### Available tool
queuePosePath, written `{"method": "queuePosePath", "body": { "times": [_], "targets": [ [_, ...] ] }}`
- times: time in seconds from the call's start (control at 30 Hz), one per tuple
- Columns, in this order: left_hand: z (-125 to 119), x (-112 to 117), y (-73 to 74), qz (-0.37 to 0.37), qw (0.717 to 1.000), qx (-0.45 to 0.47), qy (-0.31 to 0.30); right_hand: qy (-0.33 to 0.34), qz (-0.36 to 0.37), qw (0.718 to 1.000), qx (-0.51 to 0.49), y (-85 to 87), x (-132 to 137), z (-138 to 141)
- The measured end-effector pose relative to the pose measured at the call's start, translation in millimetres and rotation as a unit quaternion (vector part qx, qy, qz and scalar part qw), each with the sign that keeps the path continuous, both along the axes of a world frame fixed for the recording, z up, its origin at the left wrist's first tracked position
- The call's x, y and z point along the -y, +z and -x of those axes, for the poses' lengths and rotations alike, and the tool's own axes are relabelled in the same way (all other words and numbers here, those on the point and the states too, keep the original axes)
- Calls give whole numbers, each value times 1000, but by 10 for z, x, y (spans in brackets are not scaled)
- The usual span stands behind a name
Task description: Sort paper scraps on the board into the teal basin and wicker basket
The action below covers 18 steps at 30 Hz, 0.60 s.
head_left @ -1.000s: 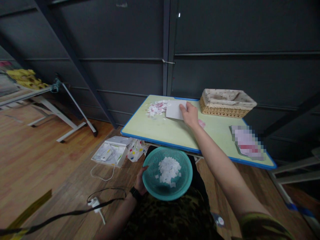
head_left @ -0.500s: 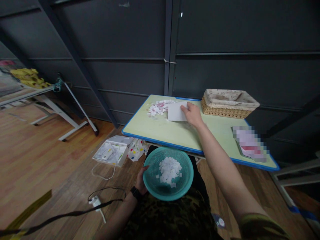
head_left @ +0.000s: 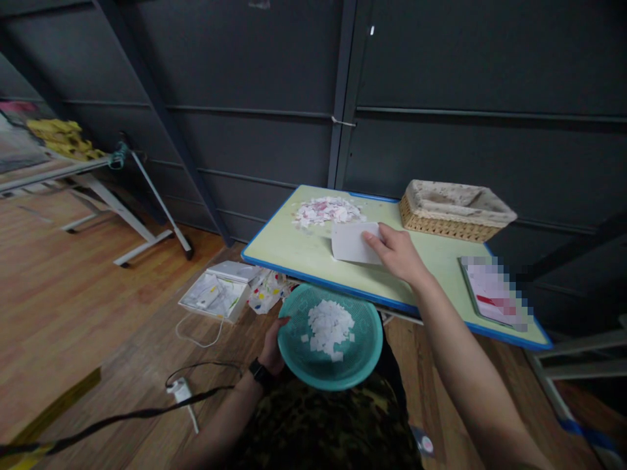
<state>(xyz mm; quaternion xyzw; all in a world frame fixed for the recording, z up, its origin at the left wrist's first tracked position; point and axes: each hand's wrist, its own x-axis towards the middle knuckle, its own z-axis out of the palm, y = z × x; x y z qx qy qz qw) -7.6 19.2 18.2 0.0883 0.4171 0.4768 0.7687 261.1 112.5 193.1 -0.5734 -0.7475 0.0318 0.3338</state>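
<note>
Head camera, looking down, and I see both hands at work. My right hand [head_left: 399,251] reaches out over the green table [head_left: 294,245]. Its fingers pinch the right edge of a white card [head_left: 353,243]. The card sits on the table top, near the front edge, but I cannot tell if it lies flat or is tipped up a little. Just behind the card, toward the wall, is a loose pile of paper scraps [head_left: 326,211], white with some pink in it. The card and the pile are near each other but not touching. My left hand [head_left: 272,343] is low, below the front edge of the table. Its fingers are curled on the left rim of a teal bowl [head_left: 360,356] and hold it up. The bowl is under the table edge, over my lap. Inside it is a heap of small white paper pieces [head_left: 329,326]. I wear a dark watch [head_left: 258,372] on the left wrist. At the back right of the table stands a woven basket [head_left: 455,209], close to the wall. Near the right front corner lies a blurred sheet [head_left: 494,292]. On the wood floor, to the left of the bowl, lies an open white box [head_left: 218,297]. A black cable with a white plug [head_left: 180,390] runs over the floor.
</note>
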Motion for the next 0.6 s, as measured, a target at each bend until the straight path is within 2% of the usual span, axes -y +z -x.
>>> {"method": "queuePosePath", "body": {
  "times": [0.13, 0.3, 0.4, 0.6],
  "targets": [
    [12, -39, 243, 0, 999, -21, 27, 12, -1, 999, -50, -83, 227, -6],
    [16, -29, 530, 12, 999, -31, -2, 53, 22, 995, -85, -111, 411, -18],
    [15, -19, 584, 4, 1000, -18, -12, 53, 22, 994, -94, -108, 452, -49],
    [4, -9, 602, 3, 1000, -6, -15, 30, 1, 994, -107, -165, 436, -101]
  ]
}}
